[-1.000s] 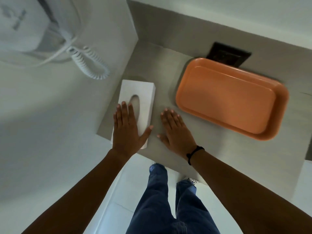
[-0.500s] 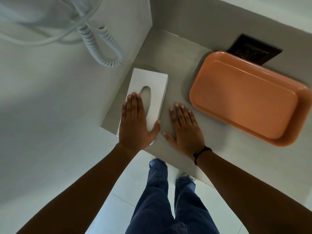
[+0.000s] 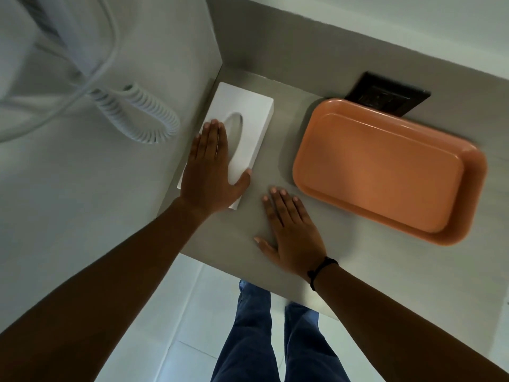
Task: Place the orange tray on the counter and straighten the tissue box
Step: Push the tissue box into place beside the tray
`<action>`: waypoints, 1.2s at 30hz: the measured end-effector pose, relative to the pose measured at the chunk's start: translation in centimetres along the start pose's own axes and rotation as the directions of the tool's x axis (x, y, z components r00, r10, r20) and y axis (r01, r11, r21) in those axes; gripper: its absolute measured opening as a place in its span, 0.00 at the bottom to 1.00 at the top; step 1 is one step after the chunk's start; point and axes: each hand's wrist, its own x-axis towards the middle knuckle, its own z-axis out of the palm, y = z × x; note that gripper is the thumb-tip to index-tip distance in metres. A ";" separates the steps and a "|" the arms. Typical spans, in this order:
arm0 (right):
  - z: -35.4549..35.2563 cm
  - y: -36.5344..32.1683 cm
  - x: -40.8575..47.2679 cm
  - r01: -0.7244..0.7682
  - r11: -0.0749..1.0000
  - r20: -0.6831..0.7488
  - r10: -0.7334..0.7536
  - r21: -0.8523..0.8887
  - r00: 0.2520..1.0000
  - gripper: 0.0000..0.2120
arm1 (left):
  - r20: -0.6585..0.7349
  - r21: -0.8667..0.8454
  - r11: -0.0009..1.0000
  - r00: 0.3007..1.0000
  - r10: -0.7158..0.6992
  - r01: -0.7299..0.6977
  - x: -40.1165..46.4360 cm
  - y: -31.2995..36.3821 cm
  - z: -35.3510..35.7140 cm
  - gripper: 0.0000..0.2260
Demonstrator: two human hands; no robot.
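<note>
The white tissue box (image 3: 249, 125) lies flat on the grey counter (image 3: 234, 241), its long side close along the left wall and its far end near the back corner. My left hand (image 3: 212, 172) lies palm-down on the box's near half, fingers beside the oval slot, thumb hooked on its right side. My right hand (image 3: 292, 235) rests flat on the bare counter to the right of the box, fingers apart, holding nothing. The orange tray (image 3: 385, 166) sits empty on the counter at the right, slightly angled, apart from both hands.
A dark wall socket (image 3: 385, 97) sits behind the tray's far edge. A white coiled cord (image 3: 143, 117) hangs on the left wall above the box. The counter's front edge runs just below my wrists, with my legs (image 3: 275, 340) and the floor beneath.
My left hand has pushed the tissue box away from me, toward the back corner and closer along the left wall. My right hand stays flat on the counter. The tray has not moved.
</note>
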 end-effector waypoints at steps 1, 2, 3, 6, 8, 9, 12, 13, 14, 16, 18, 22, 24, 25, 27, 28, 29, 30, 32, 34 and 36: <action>0.0 0.0 0.0 0.000 1.000 0.001 0.000 0.004 1.000 0.43 | -0.004 -0.005 1.000 1.000 0.008 -0.008 0.7 -0.1 0.0 0.49; 0.0 0.0 0.0 0.001 1.000 0.005 -0.001 0.010 1.000 0.43 | -0.011 -0.009 1.000 1.000 0.018 -0.018 1.4 -0.2 -0.1 0.49; 0.0 0.0 0.0 0.003 1.000 0.010 -0.003 0.015 1.000 0.43 | -0.017 -0.013 1.000 0.999 0.028 -0.028 2.1 -0.2 -0.1 0.49; 0.0 0.0 0.0 0.007 1.000 0.023 -0.007 0.023 1.000 0.43 | -0.020 -0.027 0.999 0.999 0.045 -0.045 3.7 -0.3 -0.2 0.49; 0.1 0.0 0.0 0.007 1.000 0.018 -0.008 0.027 1.000 0.43 | -0.025 -0.035 0.998 0.998 0.054 -0.055 4.5 -0.4 -0.2 0.48; 0.1 0.0 0.0 0.008 0.999 0.018 -0.008 0.031 1.000 0.43 | -0.030 -0.038 0.998 0.998 0.058 -0.059 4.7 -0.4 -0.3 0.48; -0.1 -0.1 -0.1 0.013 0.999 0.004 -0.013 0.047 1.000 0.43 | -0.037 -0.047 0.997 0.997 0.066 -0.068 5.1 -0.4 -0.4 0.48; -0.3 -0.1 0.0 0.011 0.999 0.002 -0.011 0.050 1.000 0.44 | -0.035 -0.052 0.996 0.997 0.067 -0.069 5.1 -0.4 -0.5 0.48; -0.5 -0.3 0.1 0.002 0.998 0.003 -0.002 0.058 1.000 0.45 | -0.035 -0.066 0.995 0.997 0.070 -0.072 5.1 -0.4 -0.7 0.48; -1.4 -0.8 0.6 -0.041 0.990 -0.021 0.044 0.135 0.999 0.47 | -0.043 -0.128 0.988 0.995 0.086 -0.090 4.7 -0.6 -1.1 0.48; -2.6 -1.8 2.0 -0.080 0.955 -0.089 0.110 0.287 0.990 0.46 | -0.093 -0.187 0.978 0.992 0.080 -0.096 3.4 -1.1 -1.3 0.46; -5.5 -4.6 7.2 -0.194 0.736 -0.149 0.373 0.649 0.916 0.36 | -0.200 -0.160 0.987 0.979 -0.029 -0.003 -1.7 -1.9 -0.8 0.41; -6.9 -5.5 10.3 -0.306 0.475 -0.003 0.545 0.825 0.838 0.35 | -0.211 -0.164 0.985 0.973 -0.094 0.060 -3.8 -1.4 -0.2 0.40; -7.5 -5.6 11.8 -0.347 0.379 0.064 0.590 0.858 0.805 0.34 | -0.207 -0.172 0.982 0.971 -0.119 0.083 -4.3 -1.0 0.1 0.40; -8.2 -5.4 14.1 -0.405 0.260 0.162 0.634 0.877 0.757 0.28 | -0.203 -0.182 0.978 0.970 -0.137 0.101 -4.9 -0.3 0.7 0.39; -8.3 -5.2 14.8 -0.421 0.209 0.203 0.639 0.883 0.742 0.23 | -0.206 -0.184 0.978 0.969 -0.137 0.099 -4.9 0.0 1.0 0.39; -8.4 -5.0 15.2 -0.432 0.180 0.229 0.637 0.884 0.736 0.19 | -0.209 -0.189 0.977 0.968 -0.141 0.102 -4.9 0.3 1.3 0.40; -8.3 -4.8 15.4 -0.434 0.175 0.236 0.634 0.884 0.736 0.17 | -0.216 -0.192 0.976 0.965 -0.146 0.104 -4.8 0.4 1.6 0.40; -8.3 -4.7 15.7 -0.427 0.182 0.228 0.630 0.886 0.742 0.16 | -0.235 -0.200 0.974 0.959 -0.156 0.110 -4.5 0.5 2.0 0.40; -8.5 -4.6 16.0 -0.430 0.186 0.230 0.628 0.883 0.744 0.16 | -0.244 -0.206 0.972 0.956 -0.161 0.111 -4.1 0.3 2.2 0.40; -8.6 -4.4 16.5 -0.438 0.194 0.233 0.626 0.878 0.744 0.16 | -0.264 -0.198 0.975 0.953 -0.151 0.099 -3.6 0.0 2.3 0.39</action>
